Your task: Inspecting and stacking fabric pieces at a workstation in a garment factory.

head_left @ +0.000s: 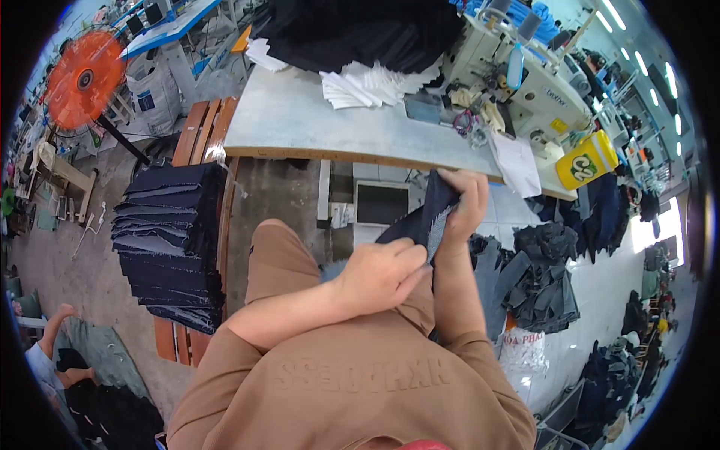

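Note:
A dark blue denim piece [412, 225] with a paler underside hangs between my hands, above my lap and in front of the table's edge. My right hand [466, 202] grips its upper end near the table's front edge. Lower down and to the left, my left hand [386, 274] is closed on the other part of the denim, with the fingers curled in. A lighter blue bit of cloth shows beneath my left wrist. How much of the piece lies behind my hands is hidden.
A pale worktable [300, 124] bears white cloth pieces [367, 84], dark fabric and a sewing machine [536, 94]. A yellow tub [585, 161] stands at its right end. Stacked denim [169, 232] lies on a wooden bench to my left. Grey denim [544, 277] hangs at right; an orange fan [84, 79] stands far left.

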{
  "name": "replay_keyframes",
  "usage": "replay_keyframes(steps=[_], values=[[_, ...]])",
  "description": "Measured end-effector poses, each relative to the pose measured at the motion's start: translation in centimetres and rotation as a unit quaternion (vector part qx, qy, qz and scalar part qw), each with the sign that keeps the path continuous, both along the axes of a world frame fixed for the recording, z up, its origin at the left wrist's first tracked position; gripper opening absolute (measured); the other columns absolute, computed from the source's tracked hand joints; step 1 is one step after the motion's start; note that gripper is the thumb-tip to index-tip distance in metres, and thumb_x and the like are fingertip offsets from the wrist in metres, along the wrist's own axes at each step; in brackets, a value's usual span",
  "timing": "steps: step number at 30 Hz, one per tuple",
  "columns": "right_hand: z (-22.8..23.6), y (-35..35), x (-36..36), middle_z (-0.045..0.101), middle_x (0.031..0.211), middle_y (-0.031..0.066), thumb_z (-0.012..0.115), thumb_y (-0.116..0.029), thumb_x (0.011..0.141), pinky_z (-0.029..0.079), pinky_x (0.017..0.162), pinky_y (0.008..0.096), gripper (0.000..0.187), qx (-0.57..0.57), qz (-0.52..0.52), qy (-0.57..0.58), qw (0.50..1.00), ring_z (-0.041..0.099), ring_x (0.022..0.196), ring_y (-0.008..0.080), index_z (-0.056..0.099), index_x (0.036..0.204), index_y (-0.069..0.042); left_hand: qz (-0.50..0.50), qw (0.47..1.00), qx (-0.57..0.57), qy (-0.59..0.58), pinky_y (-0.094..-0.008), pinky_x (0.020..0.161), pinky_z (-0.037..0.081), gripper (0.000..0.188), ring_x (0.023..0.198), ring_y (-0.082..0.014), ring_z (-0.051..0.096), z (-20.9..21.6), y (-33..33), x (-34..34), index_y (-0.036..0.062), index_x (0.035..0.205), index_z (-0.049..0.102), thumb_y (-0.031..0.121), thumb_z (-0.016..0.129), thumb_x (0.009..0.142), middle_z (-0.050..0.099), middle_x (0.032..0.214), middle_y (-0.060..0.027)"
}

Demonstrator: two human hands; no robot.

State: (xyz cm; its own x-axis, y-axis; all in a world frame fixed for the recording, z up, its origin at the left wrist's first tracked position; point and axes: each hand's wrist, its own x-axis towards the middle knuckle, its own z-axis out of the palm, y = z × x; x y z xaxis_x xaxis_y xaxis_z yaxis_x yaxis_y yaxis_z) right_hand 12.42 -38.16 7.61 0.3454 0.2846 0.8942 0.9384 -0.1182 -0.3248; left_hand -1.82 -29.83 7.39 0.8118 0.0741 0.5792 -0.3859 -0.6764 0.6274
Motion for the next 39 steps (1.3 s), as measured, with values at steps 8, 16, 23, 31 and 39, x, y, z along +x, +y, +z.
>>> replay_keyframes(steps=[8,16,23,31,39], values=[[-1.9,0.5,-1.5,0.049,0.081,0.0096,0.066,-0.004,0.068,0.042,0.066,0.0293,0.021,0.05,0.034,0.113,0.992,0.05,0.074,0.0229,0.056,0.087,-0.003,-0.009,0.977,-0.206,0.061,-0.0361,0.062,0.041,0.021,0.07,-0.0304,0.051,-0.5,3.5,1.0,-0.0001,0.085,0.05,0.02,0.057,0.085,0.05,0.08,-0.0158],[-1.4,-0.3,-2.1,0.054,0.083,0.0104,0.068,-0.003,0.064,0.044,0.061,0.0318,0.028,-0.087,0.103,0.118,0.984,0.054,0.072,0.0246,0.056,0.09,-0.004,-0.019,0.971,-0.219,0.091,-0.0315,0.058,0.039,0.019,0.062,-0.0184,0.047,-1.1,4.5,2.5,-0.0007,0.075,0.047,0.01,0.062,0.08,0.044,0.067,-0.0091],[-2.4,-1.0,-1.9,0.053,0.08,0.0119,0.068,-0.007,0.062,0.044,0.06,0.0341,0.033,-0.128,0.085,0.085,0.984,0.053,0.07,0.0288,0.053,0.092,-0.003,0.054,0.997,-0.059,0.004,-0.0385,0.06,0.041,0.014,0.067,-0.0334,0.051,-1.8,3.1,2.3,0.0,0.078,0.048,0.01,0.058,0.082,0.049,0.071,-0.0156],[-1.6,-0.9,-1.7,0.054,0.076,0.0099,0.066,-0.01,0.063,0.042,0.065,0.0361,0.035,-0.164,0.047,0.06,0.984,0.053,0.07,0.0283,0.057,0.096,-0.004,-0.026,0.965,-0.23,0.119,-0.0349,0.063,0.04,0.015,0.071,-0.0273,0.049,-1.5,4.7,2.4,-0.0004,0.083,0.05,0.013,0.054,0.085,0.048,0.074,-0.013],[-1.0,-1.3,-1.5,0.058,0.078,0.0083,0.067,-0.01,0.061,0.042,0.067,0.0347,0.028,-0.111,0.067,0.043,0.991,0.053,0.071,0.0264,0.06,0.088,-0.004,0.0,0.99,-0.135,0.03,-0.0396,0.064,0.041,0.013,0.074,-0.0341,0.051,-0.9,3.4,2.3,0.0003,0.082,0.051,0.012,0.057,0.081,0.05,0.076,-0.0149]])
